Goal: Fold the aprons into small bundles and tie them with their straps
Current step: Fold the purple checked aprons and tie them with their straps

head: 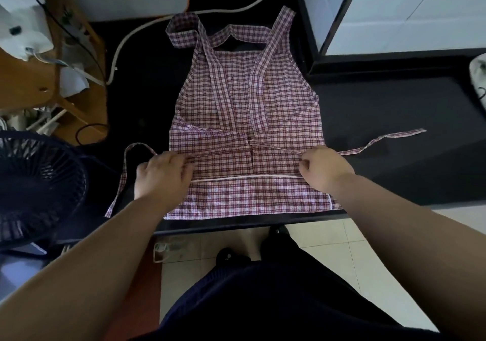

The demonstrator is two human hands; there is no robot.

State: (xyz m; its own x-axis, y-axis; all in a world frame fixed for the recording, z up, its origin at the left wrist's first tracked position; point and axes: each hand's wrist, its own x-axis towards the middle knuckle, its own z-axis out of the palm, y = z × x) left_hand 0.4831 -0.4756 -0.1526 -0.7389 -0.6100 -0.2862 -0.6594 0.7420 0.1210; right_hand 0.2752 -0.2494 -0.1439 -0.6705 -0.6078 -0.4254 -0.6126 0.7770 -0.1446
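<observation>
Left hand (163, 174) and right hand (324, 168) grip the apron (244, 98) sides.

The apron (244, 103) is thin checked cloth on a matt black table (394, 172), with glossy tiles (328, 238) lower right, a smooth wooden stand (26, 80) upper left and a fan grille (39, 182) that is perhaps plastic.

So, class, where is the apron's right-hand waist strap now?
Head view, right side: the waist strap trails from the right hand across the table, away from the apron.

Bare surface (394, 172) lies open right of the apron (244, 109), crossed by one strap (405, 133). A fan (34, 188) crowds the left approach. A white hose (223, 11) runs behind.
</observation>
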